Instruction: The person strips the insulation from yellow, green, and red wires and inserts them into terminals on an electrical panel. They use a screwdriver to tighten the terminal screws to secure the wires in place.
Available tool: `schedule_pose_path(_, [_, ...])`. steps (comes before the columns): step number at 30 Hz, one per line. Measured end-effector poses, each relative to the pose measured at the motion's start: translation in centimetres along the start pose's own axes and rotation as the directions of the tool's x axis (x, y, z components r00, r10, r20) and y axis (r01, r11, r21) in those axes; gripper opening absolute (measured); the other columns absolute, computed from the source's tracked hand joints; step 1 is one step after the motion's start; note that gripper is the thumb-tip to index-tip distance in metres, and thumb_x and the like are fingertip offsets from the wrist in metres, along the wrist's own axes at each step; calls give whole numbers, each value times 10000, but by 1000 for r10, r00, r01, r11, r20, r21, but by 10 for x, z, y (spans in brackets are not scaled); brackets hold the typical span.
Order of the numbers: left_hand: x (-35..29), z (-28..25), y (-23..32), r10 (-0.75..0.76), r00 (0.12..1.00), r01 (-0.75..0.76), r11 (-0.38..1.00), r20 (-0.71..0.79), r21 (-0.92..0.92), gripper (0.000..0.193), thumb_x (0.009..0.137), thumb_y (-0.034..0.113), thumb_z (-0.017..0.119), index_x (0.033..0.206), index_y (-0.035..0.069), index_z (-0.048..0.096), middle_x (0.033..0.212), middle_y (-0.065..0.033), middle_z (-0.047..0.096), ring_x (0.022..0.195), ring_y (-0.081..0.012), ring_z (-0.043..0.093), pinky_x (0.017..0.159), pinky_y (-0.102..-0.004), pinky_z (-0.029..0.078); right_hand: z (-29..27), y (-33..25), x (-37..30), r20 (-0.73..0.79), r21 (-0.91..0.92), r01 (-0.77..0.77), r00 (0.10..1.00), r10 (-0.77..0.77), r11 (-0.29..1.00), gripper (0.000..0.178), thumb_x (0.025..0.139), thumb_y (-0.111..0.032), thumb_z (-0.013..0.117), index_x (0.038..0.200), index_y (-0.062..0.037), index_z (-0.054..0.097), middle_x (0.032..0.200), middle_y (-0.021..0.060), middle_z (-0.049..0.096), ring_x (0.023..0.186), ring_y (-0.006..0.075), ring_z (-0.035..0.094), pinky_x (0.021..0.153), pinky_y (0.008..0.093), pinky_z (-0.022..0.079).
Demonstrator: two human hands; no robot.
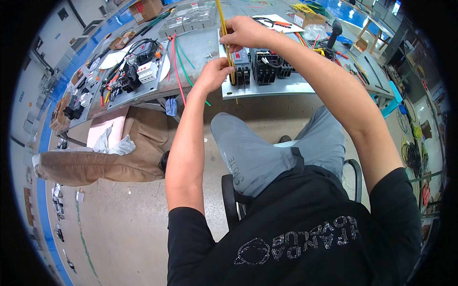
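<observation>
A pair of long, thin yellow wires [222, 19] stands upright at the left side of a metal mounting plate [281, 89]. My right hand [245, 33] has its fingers closed round the wires higher up. Lower down, my left hand [215, 74] pinches them beside a grey and black breaker [242, 64]. The wires' lower ends run down past this breaker, and the exact spot where they finish is hard to make out. To its right on the plate sits a black contactor-like block [263, 66], partly behind my right forearm.
Red wire [178, 71] and green wire [185, 55] hang over the table's front edge on the left. Another plate with black and white devices [147, 71] lies farther left. A power drill [335, 33] stands at right. A person's brown-trousered leg [95, 167] is at my left.
</observation>
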State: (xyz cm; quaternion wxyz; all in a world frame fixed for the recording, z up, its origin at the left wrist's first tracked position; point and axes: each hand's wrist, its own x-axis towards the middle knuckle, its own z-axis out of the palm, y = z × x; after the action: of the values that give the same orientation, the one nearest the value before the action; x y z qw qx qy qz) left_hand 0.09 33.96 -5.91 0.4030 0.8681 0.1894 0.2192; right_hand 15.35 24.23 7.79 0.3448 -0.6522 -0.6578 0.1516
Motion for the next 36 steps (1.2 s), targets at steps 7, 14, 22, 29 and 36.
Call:
schedule_pose_path(7, [-2, 4, -2, -67, 998, 65, 987, 8, 145, 272, 991, 219, 718, 1106, -26, 741, 913, -85, 749, 844, -154, 669, 794, -346, 533, 13, 14, -3, 66, 21, -28, 997, 26, 999, 185, 948, -151, 741, 986, 28, 720, 840, 142, 775, 712, 192, 788, 648, 321, 655])
schedule_pose_path(14, [-8, 10, -3, -18, 997, 28, 991, -78, 132, 283, 973, 224, 729, 1105, -25, 751, 917, -100, 755, 844, -161, 676, 793, -350, 536, 24, 30, -15, 144, 2, -243, 960, 240, 970, 271, 955, -221, 746, 1081, 18, 728, 839, 111, 753, 717, 175, 759, 627, 319, 646])
schedule_pose_path(22, [-8, 18, -3, -7, 992, 23, 992, -127, 124, 256, 995, 182, 680, 1171, 6, 740, 954, -113, 766, 849, -196, 685, 807, -370, 535, 15, 37, -23, 189, -148, -226, 949, 251, 963, 357, 963, -338, 755, 1009, 15, 778, 822, 88, 757, 692, 145, 748, 613, 302, 632])
schedule_pose_path(29, [-5, 18, -13, 22, 989, -6, 994, -149, 105, 232, 1003, 104, 595, 1168, 16, 731, 962, -123, 753, 874, -212, 691, 816, -380, 544, 23, 34, -28, 106, -92, -261, 957, 270, 961, 409, 954, -415, 756, 994, -8, 786, 763, 78, 740, 629, 144, 730, 579, 292, 608])
schedule_pose_path(36, [-10, 29, -13, 9, 961, -17, 1000, -276, -24, 217, 964, 71, 612, 1133, -18, 717, 946, -95, 747, 839, -179, 684, 797, -349, 547, 47, 51, -31, -4, -204, -96, 995, 97, 974, 376, 924, -389, 773, 933, -14, 802, 702, 134, 713, 574, 201, 689, 623, 356, 559])
